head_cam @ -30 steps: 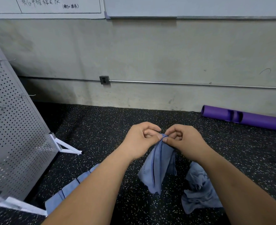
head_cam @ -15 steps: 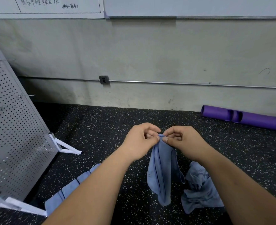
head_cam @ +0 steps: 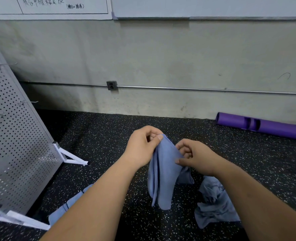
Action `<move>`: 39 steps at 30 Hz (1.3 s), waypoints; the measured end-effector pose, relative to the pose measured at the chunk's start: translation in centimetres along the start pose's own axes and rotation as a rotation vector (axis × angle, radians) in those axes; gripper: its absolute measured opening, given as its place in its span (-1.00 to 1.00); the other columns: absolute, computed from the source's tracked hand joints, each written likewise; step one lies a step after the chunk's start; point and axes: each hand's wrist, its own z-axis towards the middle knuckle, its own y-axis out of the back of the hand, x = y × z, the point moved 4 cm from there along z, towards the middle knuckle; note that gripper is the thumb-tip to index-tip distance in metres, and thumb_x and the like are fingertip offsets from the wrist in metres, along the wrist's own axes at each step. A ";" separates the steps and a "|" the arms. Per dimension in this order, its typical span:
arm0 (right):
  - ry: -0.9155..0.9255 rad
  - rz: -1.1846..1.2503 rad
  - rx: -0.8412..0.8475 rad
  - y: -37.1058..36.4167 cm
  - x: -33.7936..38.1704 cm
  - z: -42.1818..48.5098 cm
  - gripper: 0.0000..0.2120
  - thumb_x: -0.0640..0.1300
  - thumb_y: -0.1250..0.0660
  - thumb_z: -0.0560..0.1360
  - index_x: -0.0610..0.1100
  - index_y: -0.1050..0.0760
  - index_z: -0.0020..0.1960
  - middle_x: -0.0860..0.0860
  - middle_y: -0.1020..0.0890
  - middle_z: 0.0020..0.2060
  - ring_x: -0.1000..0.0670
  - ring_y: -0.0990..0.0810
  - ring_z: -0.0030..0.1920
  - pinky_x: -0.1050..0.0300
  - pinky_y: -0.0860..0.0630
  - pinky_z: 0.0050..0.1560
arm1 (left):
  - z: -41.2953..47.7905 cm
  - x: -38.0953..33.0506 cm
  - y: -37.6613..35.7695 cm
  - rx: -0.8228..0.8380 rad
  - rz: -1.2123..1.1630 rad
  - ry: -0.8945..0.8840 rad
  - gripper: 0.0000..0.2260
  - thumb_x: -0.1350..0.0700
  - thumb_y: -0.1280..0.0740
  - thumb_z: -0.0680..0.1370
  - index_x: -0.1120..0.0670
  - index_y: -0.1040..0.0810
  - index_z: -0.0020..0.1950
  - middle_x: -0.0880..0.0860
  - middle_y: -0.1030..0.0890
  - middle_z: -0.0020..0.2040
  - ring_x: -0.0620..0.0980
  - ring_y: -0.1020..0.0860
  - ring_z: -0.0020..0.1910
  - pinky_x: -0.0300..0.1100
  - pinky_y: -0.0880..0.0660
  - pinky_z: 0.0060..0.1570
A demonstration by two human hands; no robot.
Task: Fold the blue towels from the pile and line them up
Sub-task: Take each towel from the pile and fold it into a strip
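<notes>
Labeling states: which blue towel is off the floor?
The hanging towel, pinched by left hand and right hand; crumpled pile and flat towels lie on floor.

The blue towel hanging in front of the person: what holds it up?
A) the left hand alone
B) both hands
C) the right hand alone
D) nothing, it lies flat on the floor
B: the left hand pinches the blue towel at its top edge, and the right hand pinches it a little lower on its side, so the cloth hangs down from the two grips.
</notes>
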 end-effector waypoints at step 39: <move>0.071 -0.366 -0.621 8.1 -1.1 -4.8 -0.86 -0.07 -0.63 0.46 0.16 -0.72 -0.09 0.24 -0.71 -0.24 0.24 -0.65 -0.16 0.45 -0.50 -0.15 | 0.2 4.4 8.9 -0.203 0.169 0.085 -0.86 0.17 -0.51 0.59 -0.09 -0.73 -0.02 -0.11 -0.73 -0.15 -0.06 -0.68 -0.11 0.00 -0.65 0.04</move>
